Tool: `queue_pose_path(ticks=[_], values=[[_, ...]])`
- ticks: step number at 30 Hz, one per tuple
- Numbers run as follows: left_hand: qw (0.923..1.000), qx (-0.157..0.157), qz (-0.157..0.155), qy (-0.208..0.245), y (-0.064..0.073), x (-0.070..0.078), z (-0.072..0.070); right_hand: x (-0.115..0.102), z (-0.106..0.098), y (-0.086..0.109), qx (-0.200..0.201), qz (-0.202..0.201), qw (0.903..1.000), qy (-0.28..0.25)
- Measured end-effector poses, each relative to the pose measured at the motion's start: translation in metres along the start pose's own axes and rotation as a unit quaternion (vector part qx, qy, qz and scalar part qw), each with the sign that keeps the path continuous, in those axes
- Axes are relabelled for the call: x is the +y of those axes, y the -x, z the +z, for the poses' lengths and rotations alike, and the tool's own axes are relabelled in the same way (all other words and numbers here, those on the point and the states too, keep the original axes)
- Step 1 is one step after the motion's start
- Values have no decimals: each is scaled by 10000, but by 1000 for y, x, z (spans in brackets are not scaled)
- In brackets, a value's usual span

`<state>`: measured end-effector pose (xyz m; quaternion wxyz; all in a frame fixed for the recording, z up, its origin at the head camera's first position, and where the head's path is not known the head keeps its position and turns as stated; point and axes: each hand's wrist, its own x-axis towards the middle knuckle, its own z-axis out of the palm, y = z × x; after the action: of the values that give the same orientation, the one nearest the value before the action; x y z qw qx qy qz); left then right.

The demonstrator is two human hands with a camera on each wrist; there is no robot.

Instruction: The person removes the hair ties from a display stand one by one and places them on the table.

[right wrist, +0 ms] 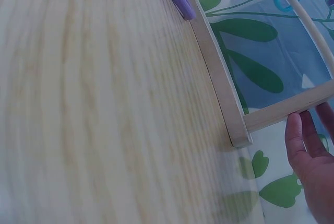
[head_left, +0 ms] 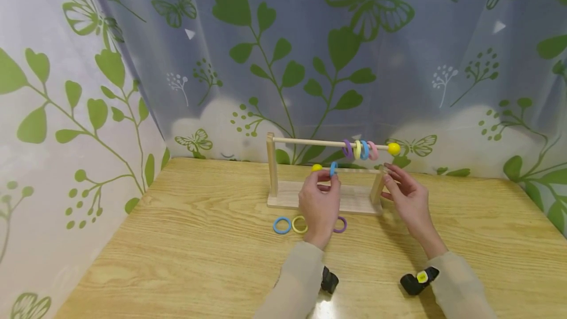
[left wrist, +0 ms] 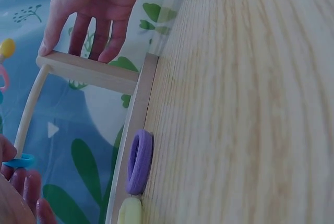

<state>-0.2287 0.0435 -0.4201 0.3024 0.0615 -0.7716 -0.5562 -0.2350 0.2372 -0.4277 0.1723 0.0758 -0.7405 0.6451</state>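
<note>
fingers of the left hand (head_left: 320, 206): thumb and fingertip pinching 1 ring, the held blue ring (head_left: 333, 169). fingers of the right hand (head_left: 409, 201): slightly spread, fairly straight, tips resting against the outer side of the right post (head_left: 377, 188), near its top.

held blue ring is around the lower rod (head_left: 359, 171), close to the rod's free end. only ring seen on that rod.

wooden stand (head_left: 354, 200): 1 base, 2 posts, 2 rods. left post (head_left: 272, 166) is the taller; upper rod (head_left: 301, 141) runs right from it. lower rod runs left from the right post. 2 yellow balls, 1 per rod end: upper ball (head_left: 393, 149), lower ball (head_left: 316, 167).

upper rod count: 4 rings, grouped toward the ball end. left to right: purple ring (head_left: 349, 149), yellow ring (head_left: 358, 150), blue ring (head_left: 365, 150), pink ring (head_left: 374, 150).

on the table (head_left: 199, 250), in front of the base: 3 rings visible from the head, lying flat in a row. left to right: loose blue ring (head_left: 274, 225), loose yellow ring (head_left: 293, 224), loose purple ring (head_left: 345, 224). left hand covers the stretch between yellow and purple, can't tell if a 4th is under there.

also 2 black devices (head_left: 329, 280), 1 at each wrist, and 2 beige sleeves (head_left: 294, 279).
</note>
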Motion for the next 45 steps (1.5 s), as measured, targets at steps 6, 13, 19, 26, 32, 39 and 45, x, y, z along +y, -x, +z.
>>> queue_pose_path(ticks=[6, 13, 19, 26, 32, 39, 45], values=[[9999, -8, -27, 116, -1, -3, -3, 1, 0, 1, 21, 23, 10000, 87], [9998, 138, 34, 106, -4, -2, -6, 2, -1, 0, -18, -89, 9999, 139], [9998, 161, -14, 117, -6, -3, -8, 1, -1, 1, -7, -56, 10000, -28], [9997, 216, -30, 133, -8, -6, -10, 0, 0, 1, -11, -78, 10000, 9], [9996, 252, -15, 127, -10, -6, -12, 3, -1, 0, -19, -131, 9999, -16], [9994, 305, -35, 154, -11, -8, -15, 2, 0, 1, 3, -83, 9999, -97], [9991, 332, -94, 232, -13, -9, -19, 2, 0, 1, -16, -100, 9999, -57]])
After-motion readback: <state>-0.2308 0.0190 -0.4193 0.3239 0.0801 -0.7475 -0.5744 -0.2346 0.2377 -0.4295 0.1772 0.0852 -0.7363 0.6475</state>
